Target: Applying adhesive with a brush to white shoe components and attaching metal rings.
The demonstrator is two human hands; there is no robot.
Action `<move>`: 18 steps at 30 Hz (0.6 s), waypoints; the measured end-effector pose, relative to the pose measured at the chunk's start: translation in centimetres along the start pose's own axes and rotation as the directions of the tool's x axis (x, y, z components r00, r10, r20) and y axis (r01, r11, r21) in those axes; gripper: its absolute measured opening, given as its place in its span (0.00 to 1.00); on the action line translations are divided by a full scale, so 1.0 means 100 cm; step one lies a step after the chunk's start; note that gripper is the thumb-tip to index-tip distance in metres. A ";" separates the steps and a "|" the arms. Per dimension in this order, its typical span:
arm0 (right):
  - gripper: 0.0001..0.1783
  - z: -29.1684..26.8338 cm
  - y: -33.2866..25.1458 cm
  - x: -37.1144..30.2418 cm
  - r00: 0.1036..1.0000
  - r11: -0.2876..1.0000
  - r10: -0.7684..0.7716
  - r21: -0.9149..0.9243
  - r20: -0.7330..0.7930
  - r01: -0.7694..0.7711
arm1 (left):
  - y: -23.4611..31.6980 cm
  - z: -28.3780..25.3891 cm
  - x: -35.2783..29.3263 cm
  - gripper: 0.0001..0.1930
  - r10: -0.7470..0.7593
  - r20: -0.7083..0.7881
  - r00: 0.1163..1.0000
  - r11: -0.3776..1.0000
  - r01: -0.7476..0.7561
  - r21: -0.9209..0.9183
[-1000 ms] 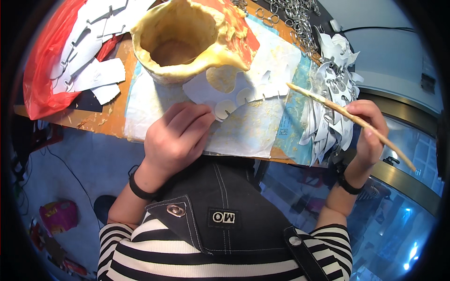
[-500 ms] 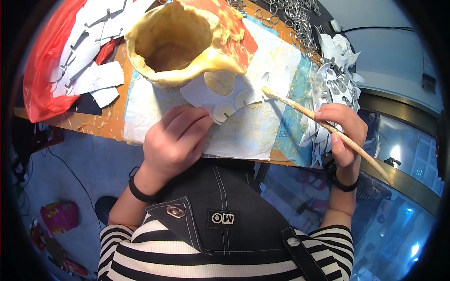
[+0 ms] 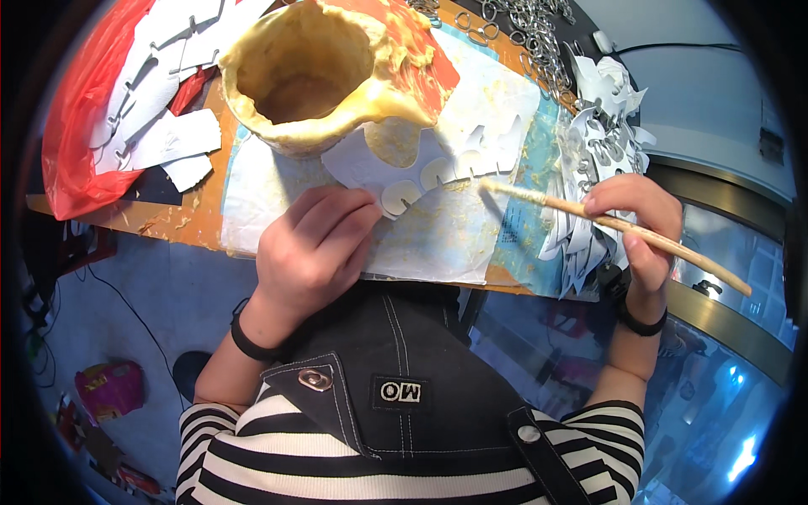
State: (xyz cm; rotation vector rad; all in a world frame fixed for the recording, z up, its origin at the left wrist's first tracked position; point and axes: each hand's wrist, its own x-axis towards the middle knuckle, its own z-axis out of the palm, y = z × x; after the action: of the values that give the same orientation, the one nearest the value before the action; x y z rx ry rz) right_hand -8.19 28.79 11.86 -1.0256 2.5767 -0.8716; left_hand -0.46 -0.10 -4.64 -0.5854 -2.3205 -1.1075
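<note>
A white cut-out piece (image 3: 353, 160) with rounded, slitted tabs lies on a glue-smeared white sheet (image 3: 404, 252). Its tabs look coated with pale yellow paste. The curled fingers of my left hand (image 3: 316, 244) are closed at the piece's near left corner, the fingertips partly hidden. In my right hand (image 3: 644, 219) is a slim wooden stick (image 3: 673, 244), pinched between thumb and fingers. Its paste-covered tip points left, just on the near side of the coated tabs. Behind the piece stands a wide tub (image 3: 295, 139), thickly crusted with yellow paste around the rim.
Metal rings (image 3: 526, 34) are heaped at the back right. Below them is a pile of white cut-outs (image 3: 589, 160) with metal fittings. At the left, more white pieces (image 3: 143, 93) rest on a red plastic bag (image 3: 63, 168). The wooden table edge (image 3: 160, 227) runs along the near side.
My right hand has moved to the right, and the stick's tip has come off the tabs toward me. Another tab now shows paste. My left hand stays put.
</note>
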 end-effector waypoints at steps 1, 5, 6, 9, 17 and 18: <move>0.21 0.000 -0.001 0.001 1.000 1.000 0.000 -0.001 0.000 0.000 | 0.000 0.000 0.000 0.15 -0.003 0.002 1.000 1.000 0.003 -0.003; 0.21 0.009 -0.001 0.007 0.998 0.997 -0.038 -0.071 -0.047 0.035 | 0.001 0.000 -0.001 0.14 -0.014 0.004 1.000 1.000 0.014 0.003; 0.20 0.012 0.001 0.007 0.999 0.997 -0.042 -0.066 -0.030 0.040 | 0.001 0.001 -0.001 0.14 -0.014 0.003 1.000 1.000 0.014 0.004; 0.19 0.013 0.000 0.005 0.999 0.998 -0.034 -0.061 -0.011 0.033 | 0.000 0.003 0.000 0.14 -0.002 -0.012 1.000 1.000 0.002 -0.013; 0.23 -0.024 -0.022 0.005 0.988 0.999 0.032 -0.033 -0.153 -0.038 | -0.002 -0.002 0.001 0.13 -0.023 -0.011 1.000 1.000 0.023 -0.002; 0.25 -0.037 -0.028 0.002 0.981 0.999 -0.002 0.037 -0.194 0.009 | -0.001 -0.003 0.001 0.13 -0.014 -0.025 1.000 1.000 0.014 -0.001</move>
State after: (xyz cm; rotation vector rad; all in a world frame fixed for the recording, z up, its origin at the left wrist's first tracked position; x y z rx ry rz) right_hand -8.31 28.71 16.47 -0.9823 2.7047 -1.0664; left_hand -0.57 -0.39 -4.48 -0.5538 -2.3063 -1.1164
